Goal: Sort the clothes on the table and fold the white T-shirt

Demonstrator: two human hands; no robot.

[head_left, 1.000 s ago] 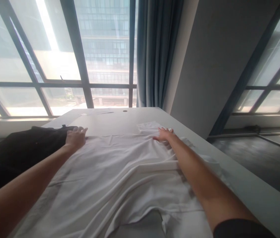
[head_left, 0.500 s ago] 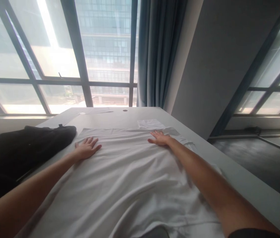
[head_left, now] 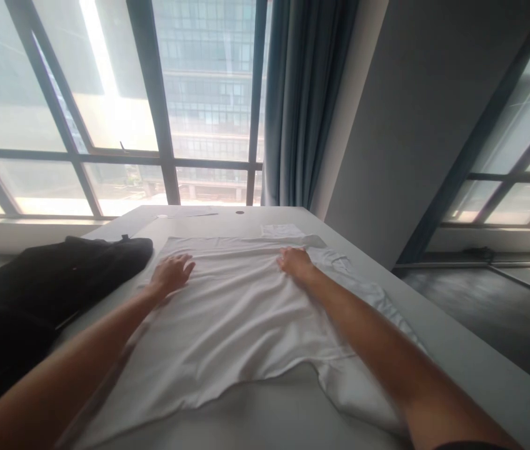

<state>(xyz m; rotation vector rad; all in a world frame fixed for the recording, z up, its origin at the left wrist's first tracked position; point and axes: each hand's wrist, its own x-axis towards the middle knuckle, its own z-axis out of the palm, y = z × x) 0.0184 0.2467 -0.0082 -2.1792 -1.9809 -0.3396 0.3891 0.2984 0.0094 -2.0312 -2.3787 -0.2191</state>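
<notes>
A wrinkled white T-shirt (head_left: pixel 227 300) lies spread over the table, its far edge running straight across and a sleeve-like part at the lower right. On its left side rests my left hand (head_left: pixel 171 273), thumb apart from the slightly bent fingers. My right hand (head_left: pixel 295 261) is on the cloth farther right, its fingers curled into the fabric, and creases run out from them. The right fingertips are partly hidden.
The white table (head_left: pixel 265 406) reaches toward the windows. A black bag-like item (head_left: pixel 72 281) lies along the left, close to my left forearm. Small white cloth or paper (head_left: pixel 281 230) lies beyond the shirt. A blue-grey curtain (head_left: pixel 309 106) and a pillar (head_left: pixel 387 125) stand behind.
The shirt's near edge has shifted away from me, baring table in front. My right fingers went from flat and spread to curled. My left hand moved slightly right, its fingers bending more.
</notes>
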